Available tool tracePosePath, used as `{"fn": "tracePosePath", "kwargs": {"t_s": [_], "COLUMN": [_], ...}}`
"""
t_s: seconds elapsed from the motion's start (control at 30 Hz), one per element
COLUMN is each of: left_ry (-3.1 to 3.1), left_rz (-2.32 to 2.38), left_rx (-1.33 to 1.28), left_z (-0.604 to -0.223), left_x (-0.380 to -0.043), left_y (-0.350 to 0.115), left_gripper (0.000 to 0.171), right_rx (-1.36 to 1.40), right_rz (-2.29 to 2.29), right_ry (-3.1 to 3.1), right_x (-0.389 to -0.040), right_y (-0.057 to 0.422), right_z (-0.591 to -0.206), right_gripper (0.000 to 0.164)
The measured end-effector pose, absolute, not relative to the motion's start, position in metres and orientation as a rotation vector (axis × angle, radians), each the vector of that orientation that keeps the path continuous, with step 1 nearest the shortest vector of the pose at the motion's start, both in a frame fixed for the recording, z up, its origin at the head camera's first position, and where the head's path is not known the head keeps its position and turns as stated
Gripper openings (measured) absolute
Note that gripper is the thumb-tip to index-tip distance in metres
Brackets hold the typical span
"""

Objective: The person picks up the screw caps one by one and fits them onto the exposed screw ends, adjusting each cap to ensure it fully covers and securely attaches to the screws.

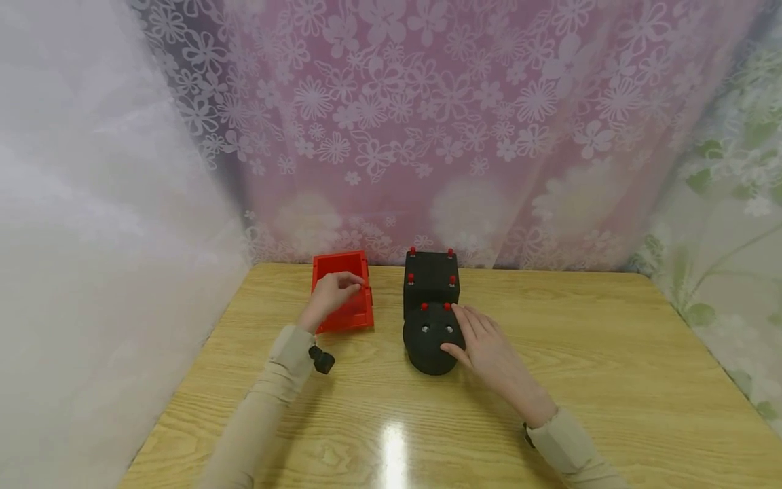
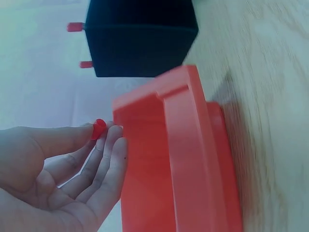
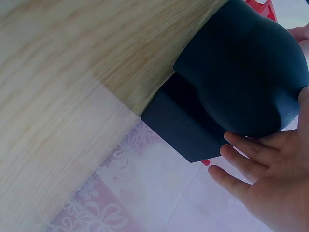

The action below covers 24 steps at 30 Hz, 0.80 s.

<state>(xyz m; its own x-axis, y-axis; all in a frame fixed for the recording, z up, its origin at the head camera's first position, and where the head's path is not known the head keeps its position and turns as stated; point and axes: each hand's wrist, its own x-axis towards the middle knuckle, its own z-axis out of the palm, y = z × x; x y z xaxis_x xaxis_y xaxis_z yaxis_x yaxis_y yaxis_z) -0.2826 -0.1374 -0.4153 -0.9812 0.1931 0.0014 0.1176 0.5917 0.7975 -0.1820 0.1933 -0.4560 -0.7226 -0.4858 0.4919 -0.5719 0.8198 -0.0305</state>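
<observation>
Above the red bin (image 1: 369,314), my left hand (image 1: 332,293) pinches a small red cap (image 2: 99,129) between thumb and fingertips. My right hand (image 1: 489,346) lies against the right side of a black rounded block (image 1: 432,356), its thumb on the block's front and its fingers reaching along the edge. On this block's top are two red caps (image 1: 424,307) at the back and two bare metal studs (image 1: 425,329) nearer the front. Behind it stands a black box (image 1: 431,266), with a red cap near each top corner.
Everything stands on a wood-grain table (image 1: 366,421). A flowered pink curtain (image 1: 391,136) hangs along its back edge, with a pale cloth (image 1: 110,238) on the left and a leafy one (image 1: 721,204) on the right. The bin sits left of the black box.
</observation>
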Motion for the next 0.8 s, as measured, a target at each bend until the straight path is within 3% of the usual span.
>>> {"fn": "tracePosePath", "kwargs": {"t_s": [0.43,0.8], "left_ry": [2.392,2.329], "left_rz": [1.811,1.934], "left_rx": [0.224,0.246], "left_z": [-0.421,-0.421], "left_x": [-0.264,-0.249], "left_y": [-0.122,-0.105], "left_gripper": [0.028,0.029], "right_rx": [0.787,0.796], "right_rz": [0.248,0.249], "right_ry": [-2.548,-2.522], "right_x": [-0.182,-0.182], "right_y": [0.194,0.195], "right_z": [-0.455,-0.456], "right_gripper": [0.082,0.08]}}
